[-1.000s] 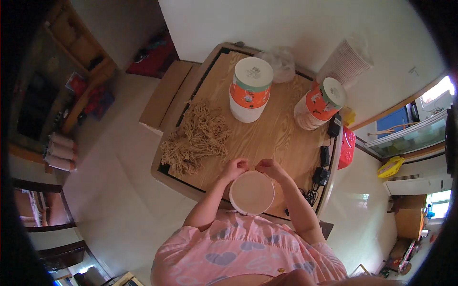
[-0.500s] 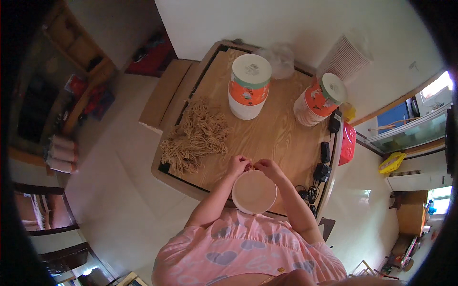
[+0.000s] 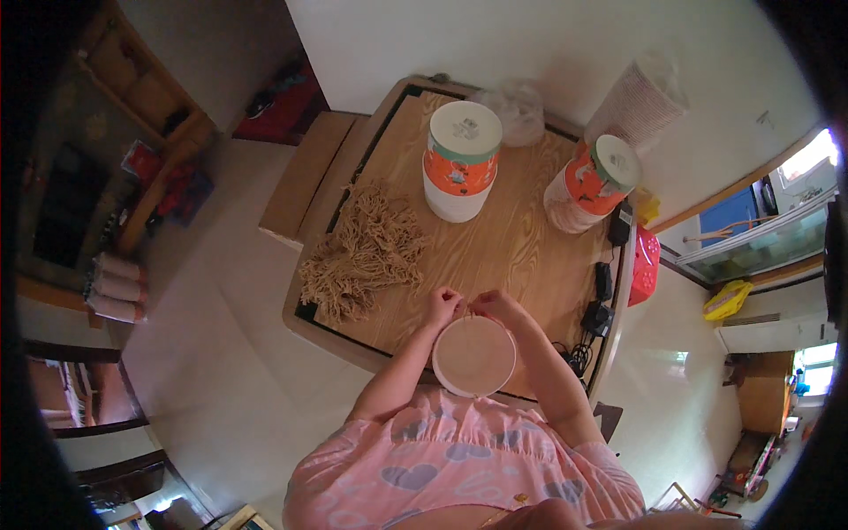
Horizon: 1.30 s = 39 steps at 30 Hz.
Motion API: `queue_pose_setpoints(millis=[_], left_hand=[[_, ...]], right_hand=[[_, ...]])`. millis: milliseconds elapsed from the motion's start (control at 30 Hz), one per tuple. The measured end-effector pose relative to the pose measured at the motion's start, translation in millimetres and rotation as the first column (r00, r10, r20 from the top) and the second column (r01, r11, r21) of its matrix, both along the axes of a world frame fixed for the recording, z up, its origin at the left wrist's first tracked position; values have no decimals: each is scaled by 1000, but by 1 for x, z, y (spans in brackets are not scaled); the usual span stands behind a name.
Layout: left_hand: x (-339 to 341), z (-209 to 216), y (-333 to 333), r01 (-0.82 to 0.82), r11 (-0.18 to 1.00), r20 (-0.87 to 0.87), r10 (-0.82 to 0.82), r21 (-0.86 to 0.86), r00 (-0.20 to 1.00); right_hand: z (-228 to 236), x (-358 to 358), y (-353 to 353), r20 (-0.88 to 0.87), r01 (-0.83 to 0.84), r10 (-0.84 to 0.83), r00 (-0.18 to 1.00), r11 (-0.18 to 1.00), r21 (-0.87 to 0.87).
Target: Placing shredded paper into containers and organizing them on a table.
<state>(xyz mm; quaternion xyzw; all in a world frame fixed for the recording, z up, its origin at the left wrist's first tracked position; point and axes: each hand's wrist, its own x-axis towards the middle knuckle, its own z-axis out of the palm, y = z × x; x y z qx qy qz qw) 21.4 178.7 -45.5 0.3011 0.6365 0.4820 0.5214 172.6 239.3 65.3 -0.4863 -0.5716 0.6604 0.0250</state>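
A round, pale paper bucket (image 3: 474,357) is right in front of my body at the table's near edge, its wide circle facing up. At its far rim my left hand (image 3: 443,306) and my right hand (image 3: 496,306) are close together, fingers pinched. A thin tan cord (image 3: 468,314) seems to run between the fingertips, though its ends are too small to make out. Left of my hands lies a tangled heap of similar tan cords (image 3: 367,252). Beyond stands a stack of orange, green and white paper buckets (image 3: 462,159), upside down.
A second stack of such buckets (image 3: 596,184) stands at the back right of the wooden table (image 3: 512,256). Behind it leans a bagged stack of white cups or tubs (image 3: 638,102). Black adapters (image 3: 597,318) and cables line the right edge. A cardboard box (image 3: 309,177) adjoins the left side.
My fingertips have drawn slightly apart at the bucket's rim, and the thin cord between them shows a little more. The heap and the stacks stay put.
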Motion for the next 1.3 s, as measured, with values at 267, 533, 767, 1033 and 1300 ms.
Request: queue_pose_setpoints(millis=[267, 533, 767, 1033, 1300], left_hand=[[-11, 37, -3, 249, 968, 42, -247, -42, 968], [-6, 70, 2, 491, 871, 2, -491, -18, 871], [7, 54, -3, 311, 949, -133, -316, -57, 939], [8, 63, -7, 288, 957, -251, -284, -21, 925], [6, 64, -14, 381, 925, -299, -365, -6, 882]], right_hand=[[0, 19, 0, 21, -125, 128, 992, 986, -110], [-2, 24, -7, -69, 26, -40, 997, 979, -201], [3, 25, -11, -72, 104, -119, 990, 977, -185], [11, 19, -10, -22, 54, -59, 998, 985, -163], [-2, 29, -4, -52, -179, 179, 982, 984, 18]])
